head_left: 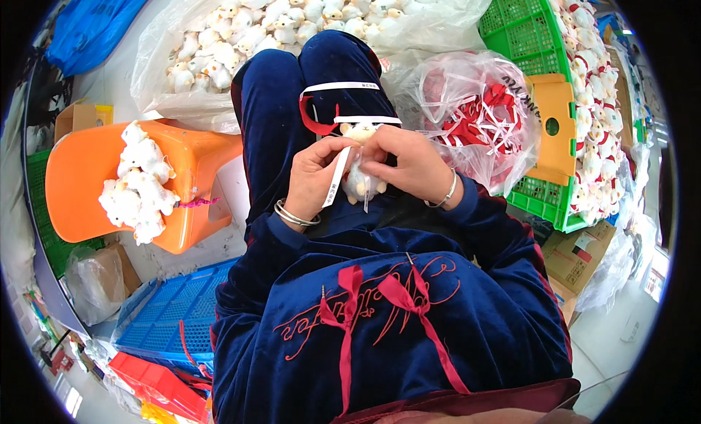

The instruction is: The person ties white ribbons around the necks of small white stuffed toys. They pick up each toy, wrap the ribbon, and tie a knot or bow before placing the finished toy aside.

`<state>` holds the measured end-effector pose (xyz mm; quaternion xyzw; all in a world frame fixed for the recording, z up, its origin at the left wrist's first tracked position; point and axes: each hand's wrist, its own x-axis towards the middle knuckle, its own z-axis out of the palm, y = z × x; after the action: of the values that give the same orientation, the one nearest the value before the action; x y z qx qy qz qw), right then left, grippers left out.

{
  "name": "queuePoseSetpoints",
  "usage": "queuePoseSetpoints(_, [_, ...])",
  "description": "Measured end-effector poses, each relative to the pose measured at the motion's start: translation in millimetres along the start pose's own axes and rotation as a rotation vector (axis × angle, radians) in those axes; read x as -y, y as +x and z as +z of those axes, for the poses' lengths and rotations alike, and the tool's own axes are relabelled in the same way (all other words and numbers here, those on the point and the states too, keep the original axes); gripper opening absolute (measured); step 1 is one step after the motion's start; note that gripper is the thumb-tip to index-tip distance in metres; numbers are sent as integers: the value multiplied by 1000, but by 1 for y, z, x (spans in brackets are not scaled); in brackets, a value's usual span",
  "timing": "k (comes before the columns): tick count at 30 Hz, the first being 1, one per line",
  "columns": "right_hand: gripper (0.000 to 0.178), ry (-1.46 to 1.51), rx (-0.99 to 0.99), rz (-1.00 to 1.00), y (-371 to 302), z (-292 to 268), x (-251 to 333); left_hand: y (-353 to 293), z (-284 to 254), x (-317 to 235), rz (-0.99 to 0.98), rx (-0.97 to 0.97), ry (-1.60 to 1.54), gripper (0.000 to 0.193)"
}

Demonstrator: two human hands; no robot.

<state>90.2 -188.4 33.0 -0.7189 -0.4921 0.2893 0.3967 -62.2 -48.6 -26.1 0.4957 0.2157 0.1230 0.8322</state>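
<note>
Both hands meet over my lap around a small white and grey plush toy animal, held upright with its head away from me. My left hand pinches at the toy's neck, and a printed white strip hangs down from its fingers. On the toy's other side, my right hand has thumb and fingers closed at the neck and body. Another white strip crosses just beyond the toy's head. A red ribbon with a white end lies over my knees. What the fingertips grip at the neck is partly hidden.
Beyond my knees spreads a clear plastic bag of plush toys. At right are a bag of red ribbons and a green crate beside heaped toys. Several toys sit on an orange chair at left, near a blue crate.
</note>
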Motion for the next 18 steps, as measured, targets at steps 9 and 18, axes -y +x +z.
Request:
queuePoseSetpoints(9, [12,-277,-147,-135,8,15,-8,-2,6,2,234,54,173,12])
queuePoseSetpoints(18, [17,-263,105,-97,6,-9,4,-8,7,-4,282,85,325,11])
